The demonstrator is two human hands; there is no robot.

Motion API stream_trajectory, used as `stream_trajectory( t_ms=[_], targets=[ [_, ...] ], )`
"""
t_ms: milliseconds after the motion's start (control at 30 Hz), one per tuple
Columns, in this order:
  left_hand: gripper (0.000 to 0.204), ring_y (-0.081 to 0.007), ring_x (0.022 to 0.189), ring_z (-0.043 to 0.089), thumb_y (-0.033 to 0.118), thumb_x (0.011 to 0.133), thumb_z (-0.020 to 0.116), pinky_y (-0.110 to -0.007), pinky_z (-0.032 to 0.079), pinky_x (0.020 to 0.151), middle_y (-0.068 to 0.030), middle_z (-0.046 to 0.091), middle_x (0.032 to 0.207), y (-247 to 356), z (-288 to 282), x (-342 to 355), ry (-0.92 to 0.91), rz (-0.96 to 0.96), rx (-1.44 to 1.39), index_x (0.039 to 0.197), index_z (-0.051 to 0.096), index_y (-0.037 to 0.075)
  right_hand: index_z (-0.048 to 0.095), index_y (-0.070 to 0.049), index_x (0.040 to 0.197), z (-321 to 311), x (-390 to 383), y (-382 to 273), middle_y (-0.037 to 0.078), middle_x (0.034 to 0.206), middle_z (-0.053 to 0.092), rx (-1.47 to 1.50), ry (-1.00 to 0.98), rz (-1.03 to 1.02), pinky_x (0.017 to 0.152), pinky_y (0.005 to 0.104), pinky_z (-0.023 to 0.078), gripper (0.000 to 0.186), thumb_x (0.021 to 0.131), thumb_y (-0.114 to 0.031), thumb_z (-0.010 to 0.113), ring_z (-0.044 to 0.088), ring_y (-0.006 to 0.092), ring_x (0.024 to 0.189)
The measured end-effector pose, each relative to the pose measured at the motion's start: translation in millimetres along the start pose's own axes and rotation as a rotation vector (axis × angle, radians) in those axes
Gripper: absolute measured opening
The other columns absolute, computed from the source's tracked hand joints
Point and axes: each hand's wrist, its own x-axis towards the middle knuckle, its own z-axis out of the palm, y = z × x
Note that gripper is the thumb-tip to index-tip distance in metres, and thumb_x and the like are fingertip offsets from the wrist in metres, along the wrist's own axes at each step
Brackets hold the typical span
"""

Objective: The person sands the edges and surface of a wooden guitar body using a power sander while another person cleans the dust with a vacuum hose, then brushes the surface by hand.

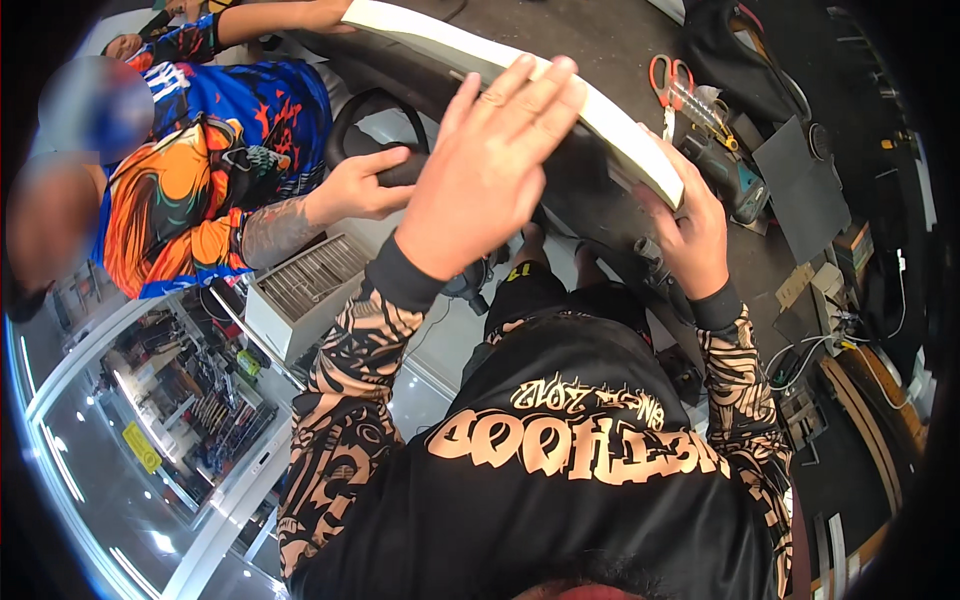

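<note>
L hand point(490, 170) flat, fingers nr straight, slightly apart, laid across the white edge of the curved panel point(632, 148); R hand point(692, 225) gripping its RH end, thumb this side, fingers round t'other. Panel's up in front of the wearer, btwn workbench point(580, 25) & co-worker. Co-worker's hand point(325, 15) at its far end; red-handled scissors point(669, 100) on bench, R of panel.

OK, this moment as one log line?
left hand: stretched across white-edged curved piece | right hand: gripping its right end | co-worker's hand: at its left end | scissors: on dark surface
</note>
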Motion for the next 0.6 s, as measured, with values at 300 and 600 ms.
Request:
stream_trajectory(
  t_ms=[300, 600],
  targets=[
    [0.075, -0.034, 0.168, 0.045, 0.031, 0.091, 0.088, -0.076, 0.024, 0.133, -0.0036, 0.057, 0.176, 40.9, 0.7, 9.2, -0.027, 0.146, -0.089, 0.161, 0.066, 0.016, 0.065, -0.005, 0.158, 2.7, 4.4, 4.7, 0.017, 0.157, 0.073, -0.027, -0.01, -0.033, 0.118, 0.0443, 0.058, 0.069, 0.092, 0.011, 0.078, 0.072, 0.0397, 0.142],
    [0.087, -0.0293, 0.167, 0.045, 0.056, 0.095, 0.084, -0.07, 0.032, 0.133, -0.0073, 0.054, 0.178, 10.0, -13.7, 15.6, -0.06, 0.028, -0.139, 0.167, 0.06, 0.012, 0.067, -0.001, 0.156, 6.0, 21.2, -1.0, 0.017, 0.159, 0.073, -0.046, -0.03, 0.014, 0.117, 0.042, 0.058, 0.056, 0.102, -0.006, 0.08, 0.073, 0.035, 0.142]
  ],
)
